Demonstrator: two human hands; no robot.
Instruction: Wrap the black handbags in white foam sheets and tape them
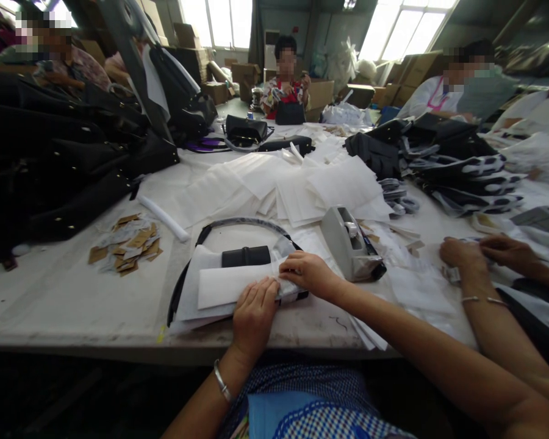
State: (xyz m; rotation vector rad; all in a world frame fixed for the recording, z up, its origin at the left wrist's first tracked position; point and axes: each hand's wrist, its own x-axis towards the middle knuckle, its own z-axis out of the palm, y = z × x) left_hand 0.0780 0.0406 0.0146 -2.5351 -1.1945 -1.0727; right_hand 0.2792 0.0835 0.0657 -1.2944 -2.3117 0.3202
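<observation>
A black handbag (246, 256) lies flat on the table in front of me, its handle (242, 224) wrapped in clear film, with white tissue paper (219, 286) folded over its body. My left hand (255, 311) presses the paper down at the bag's near edge, fingers curled onto it. My right hand (308, 273) pinches the paper's right end against the bag's corner. Both hands touch each other's side of the fold.
A grey tape dispenser (350, 244) stands just right of my right hand. Loose white paper sheets (302, 183) cover the middle. Brown paper scraps (128, 244) lie to the left. Black bags (64, 158) pile up left and far right. A co-worker's hands (476, 253) work at right; other people sit behind.
</observation>
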